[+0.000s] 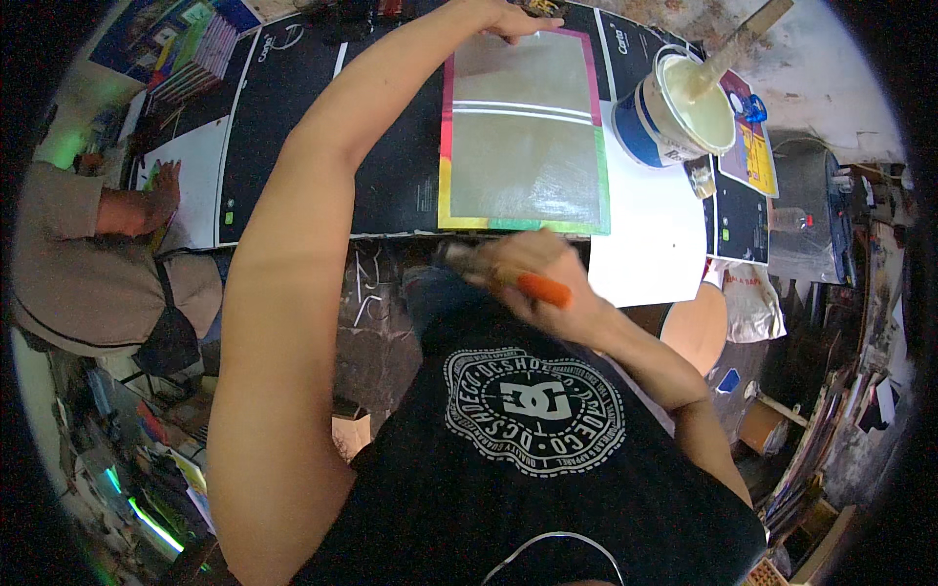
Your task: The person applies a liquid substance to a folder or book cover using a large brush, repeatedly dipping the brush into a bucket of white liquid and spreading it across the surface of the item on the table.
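My right hand is closed around a paintbrush with an orange-ended handle. Its blurred brush end points left, just in front of the table's near edge. Across the table, my left arm reaches to the far edge of a flat panel. There my left hand rests with a finger stretched out along that edge. The panel has a shiny grey-beige middle, wet-looking in places, a red, yellow and green border, and two white lines across its upper part.
A white and blue bucket of pale cream paste or paint, with a coated stick in it, stands right of the panel. Beneath lies a white sheet. Black boards cover the table. Another person's hand is at the left.
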Demonstrator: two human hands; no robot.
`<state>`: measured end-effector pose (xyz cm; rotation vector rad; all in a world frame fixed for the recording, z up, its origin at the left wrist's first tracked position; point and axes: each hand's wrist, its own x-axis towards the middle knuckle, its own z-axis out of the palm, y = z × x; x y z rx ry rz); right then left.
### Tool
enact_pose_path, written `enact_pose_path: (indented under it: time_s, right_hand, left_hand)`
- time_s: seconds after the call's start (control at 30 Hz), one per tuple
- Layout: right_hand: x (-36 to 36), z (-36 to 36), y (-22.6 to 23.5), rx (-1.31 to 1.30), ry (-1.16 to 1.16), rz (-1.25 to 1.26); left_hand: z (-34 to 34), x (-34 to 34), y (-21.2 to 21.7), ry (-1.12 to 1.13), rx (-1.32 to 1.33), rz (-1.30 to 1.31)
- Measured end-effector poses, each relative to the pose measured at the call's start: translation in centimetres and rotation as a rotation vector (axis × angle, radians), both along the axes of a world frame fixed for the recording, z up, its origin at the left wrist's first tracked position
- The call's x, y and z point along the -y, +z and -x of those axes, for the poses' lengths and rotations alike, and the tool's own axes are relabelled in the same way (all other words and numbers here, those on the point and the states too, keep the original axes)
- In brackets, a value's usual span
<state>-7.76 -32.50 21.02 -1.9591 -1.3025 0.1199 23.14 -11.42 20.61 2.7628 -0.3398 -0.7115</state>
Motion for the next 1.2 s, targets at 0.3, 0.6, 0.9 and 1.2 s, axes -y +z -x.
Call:
enact_pose_path:
  time_s: [0.3,0.6,0.9,1.2]
  right_hand:
    - [0.0,-0.5,1.9,0.162,0.126,0.513]
    - [-1.1,0.2,0.5,0.415,-0.085,0.321]
    - [-2.8,-2.5,0.6,0.378,-0.398,0.152]
    - [-4.0,-3.7,4.5,0.277,-0.07,0.366]
  left_hand:
    - [-0.2,-0.4,-0.7,0.027,0.013,0.041]
    - [0.1,-0.3,-0.5,0.03,-0.067,0.001]
    - [-1.2,0.0,-1.5,0.081,-0.39,0.167]
    - [0.6,0.4,1.3,0.173,-0.421,0.153]
